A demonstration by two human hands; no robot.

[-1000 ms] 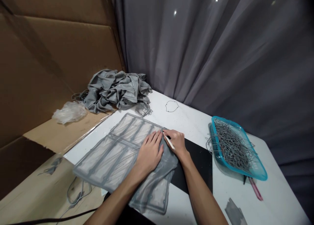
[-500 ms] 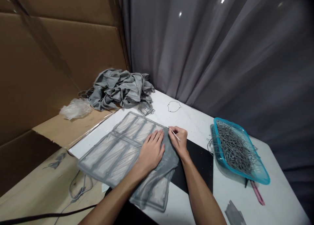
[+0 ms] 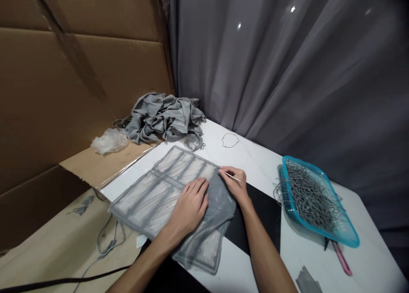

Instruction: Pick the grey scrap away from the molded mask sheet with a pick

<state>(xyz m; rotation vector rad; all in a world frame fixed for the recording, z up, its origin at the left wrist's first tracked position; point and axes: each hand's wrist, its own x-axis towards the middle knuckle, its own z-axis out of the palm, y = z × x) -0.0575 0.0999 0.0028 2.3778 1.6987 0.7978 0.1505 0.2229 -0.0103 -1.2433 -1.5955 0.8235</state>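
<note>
A grey rubbery sheet with a grid of rectangular pale panels lies across the table. Over its right part, a thin grey layer is folded and wrinkled. My left hand rests flat on the sheet, fingers stretched out, beside that layer. At the sheet's far right edge, my right hand pinches a thin whitish stick. The stick's tip is at the edge of the grey layer; whether it touches cannot be made out.
A blue basket of grey strands stands right, with a pink-handled tool beside it. Grey scraps are heaped at the back, near a clear plastic bag. A thin looped outline lies behind. A black mat lies under the sheet.
My left hand has slid slightly back toward me across the sheet. The stick in my right hand is tilted flatter. The whole view has shifted a little.
</note>
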